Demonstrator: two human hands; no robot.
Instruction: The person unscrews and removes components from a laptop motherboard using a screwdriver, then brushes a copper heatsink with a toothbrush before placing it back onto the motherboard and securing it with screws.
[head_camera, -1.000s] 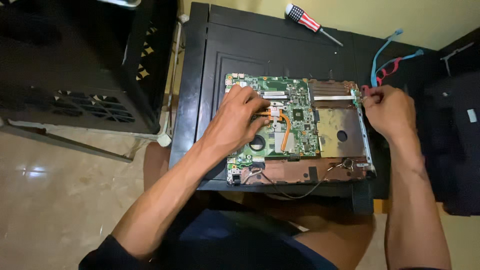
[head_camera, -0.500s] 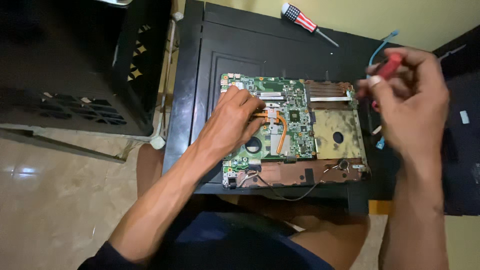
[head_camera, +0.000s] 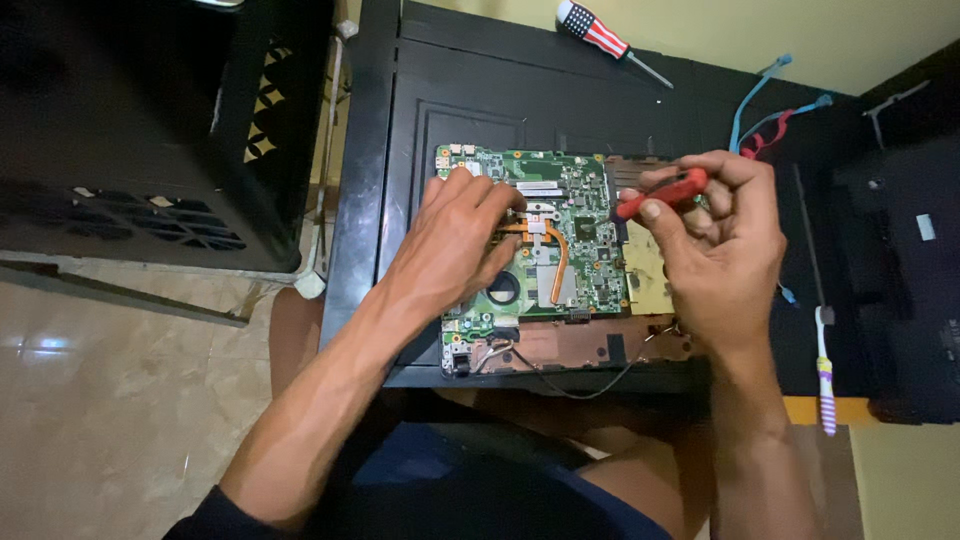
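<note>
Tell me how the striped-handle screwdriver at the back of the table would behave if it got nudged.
The striped screwdriver has a rounded handle and lies flat on the smooth black table, so it would probably roll rather than stay put. Its thin metal shaft looks stiff, unlikely to bend. It lies near the table's back edge, so a roll could carry it off.

Copper heatpipe (head_camera: 556, 252) shiny (matt green board (head_camera: 590, 215)).

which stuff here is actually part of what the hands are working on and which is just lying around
In use:
- green circuit board in the opened laptop base
- left hand resting on the board
- right hand gripping a small red-handled screwdriver over the board

Lying about:
- striped-handle screwdriver at the table's far edge
- blue and red cables
- toothbrush on the right
- black crate on the left
</note>
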